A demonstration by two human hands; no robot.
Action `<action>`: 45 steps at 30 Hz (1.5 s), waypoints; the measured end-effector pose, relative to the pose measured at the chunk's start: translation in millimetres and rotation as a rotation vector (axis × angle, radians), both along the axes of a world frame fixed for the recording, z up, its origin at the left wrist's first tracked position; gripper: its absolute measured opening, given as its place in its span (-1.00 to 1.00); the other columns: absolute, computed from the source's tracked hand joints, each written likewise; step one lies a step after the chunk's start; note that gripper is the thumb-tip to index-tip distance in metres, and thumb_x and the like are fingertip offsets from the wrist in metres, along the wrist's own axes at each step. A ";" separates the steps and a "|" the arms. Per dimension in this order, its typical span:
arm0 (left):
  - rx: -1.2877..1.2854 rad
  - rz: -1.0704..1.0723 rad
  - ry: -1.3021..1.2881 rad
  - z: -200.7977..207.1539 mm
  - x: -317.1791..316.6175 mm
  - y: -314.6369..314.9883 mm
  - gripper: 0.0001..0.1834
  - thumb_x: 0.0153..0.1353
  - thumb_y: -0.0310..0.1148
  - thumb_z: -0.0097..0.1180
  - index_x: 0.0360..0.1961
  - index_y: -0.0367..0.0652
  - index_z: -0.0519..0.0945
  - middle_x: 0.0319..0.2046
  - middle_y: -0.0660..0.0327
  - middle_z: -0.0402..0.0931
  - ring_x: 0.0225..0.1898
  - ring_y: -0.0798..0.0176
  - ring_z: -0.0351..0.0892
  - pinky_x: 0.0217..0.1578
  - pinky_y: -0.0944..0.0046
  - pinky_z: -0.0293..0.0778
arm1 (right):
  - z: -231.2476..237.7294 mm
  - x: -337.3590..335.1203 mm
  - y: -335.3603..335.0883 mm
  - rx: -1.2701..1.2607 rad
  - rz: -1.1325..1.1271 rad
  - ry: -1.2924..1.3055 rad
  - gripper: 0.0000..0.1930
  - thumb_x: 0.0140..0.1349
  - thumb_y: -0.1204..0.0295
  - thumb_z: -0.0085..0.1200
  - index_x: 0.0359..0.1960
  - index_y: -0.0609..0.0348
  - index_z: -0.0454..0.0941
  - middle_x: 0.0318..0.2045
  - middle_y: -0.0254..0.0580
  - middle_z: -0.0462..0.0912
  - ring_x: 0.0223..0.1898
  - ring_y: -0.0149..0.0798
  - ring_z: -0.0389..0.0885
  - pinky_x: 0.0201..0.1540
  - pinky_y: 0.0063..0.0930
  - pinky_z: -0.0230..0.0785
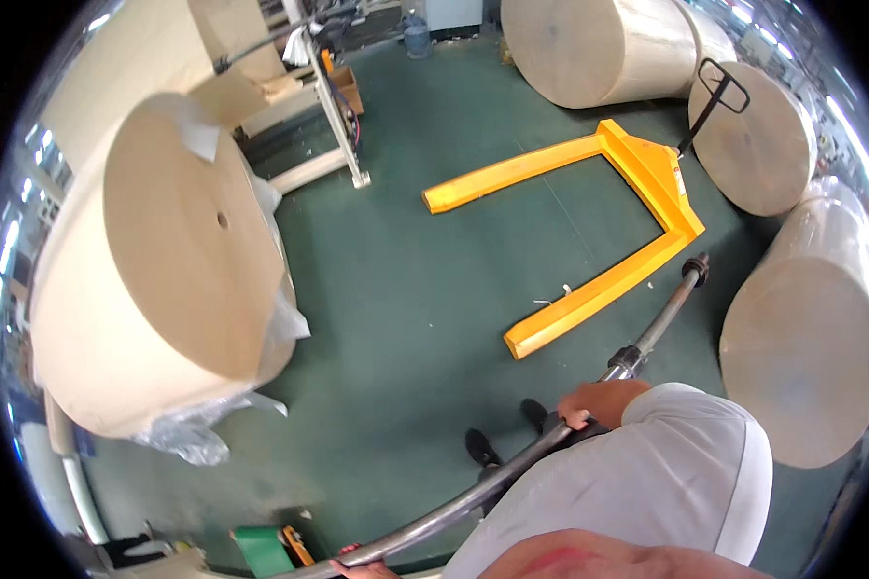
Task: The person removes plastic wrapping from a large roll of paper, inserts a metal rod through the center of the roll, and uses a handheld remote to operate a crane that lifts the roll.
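Note:
A long metal shaft (478, 494) runs in front of my body, from the lower edge up to the right. Dark collars sit on its upper part. My right hand (589, 400) is wrapped round the shaft below the middle collar (626, 359). At the lower edge, my left hand (365, 569) grips the shaft near its lower visible stretch; most of that hand is cut off by the frame. The shaft's far end (697, 268) reaches close to a yellow pallet jack (647, 183) on the floor.
A huge brown paper roll (179, 241) with a small core hole and torn plastic wrap stands at left. Several wrapped rolls (792, 357) line the right side. A white machine frame (333, 125) stands at the back left. A green and orange object (266, 550) lies low left.

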State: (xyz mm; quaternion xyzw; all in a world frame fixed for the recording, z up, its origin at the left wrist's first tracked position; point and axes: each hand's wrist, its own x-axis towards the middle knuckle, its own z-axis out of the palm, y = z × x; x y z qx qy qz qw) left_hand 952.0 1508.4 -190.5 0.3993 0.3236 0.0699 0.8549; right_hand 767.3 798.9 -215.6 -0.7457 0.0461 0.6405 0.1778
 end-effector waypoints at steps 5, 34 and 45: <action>-0.050 0.151 0.422 -1.3 36.3 -73.0 -0.19 0.13 0.13 0.29 0.32 -0.08 0.46 0.02 -0.02 0.65 0.08 -0.11 0.62 0.26 -0.43 0.36 | 58.2 34.4 -53.5 -0.118 0.022 0.109 -0.54 -0.26 0.43 0.28 -0.17 -0.11 0.82 -0.11 -0.03 0.78 -0.04 0.03 0.75 -0.10 0.03 0.58; -0.086 -0.265 0.367 48.2 321.3 -764.0 -0.12 0.13 0.27 0.17 0.34 -0.07 0.36 0.15 0.11 0.45 0.21 -0.09 0.44 0.30 -0.42 0.29 | 107.8 409.0 -722.1 -0.460 -0.193 -0.172 -0.63 0.14 0.20 0.24 0.00 -0.12 0.79 0.02 -0.12 0.76 0.08 0.01 0.72 0.07 -0.12 0.55; -0.074 -0.056 0.263 68.3 310.1 -965.3 -0.10 0.13 0.32 0.12 0.35 -0.07 0.33 0.20 0.16 0.37 0.25 -0.08 0.37 0.31 -0.42 0.26 | 58.4 421.2 -907.9 -0.346 -0.262 -0.132 -0.60 0.12 0.33 0.21 0.03 0.03 0.76 0.09 0.05 0.71 0.14 0.11 0.68 0.18 -0.06 0.55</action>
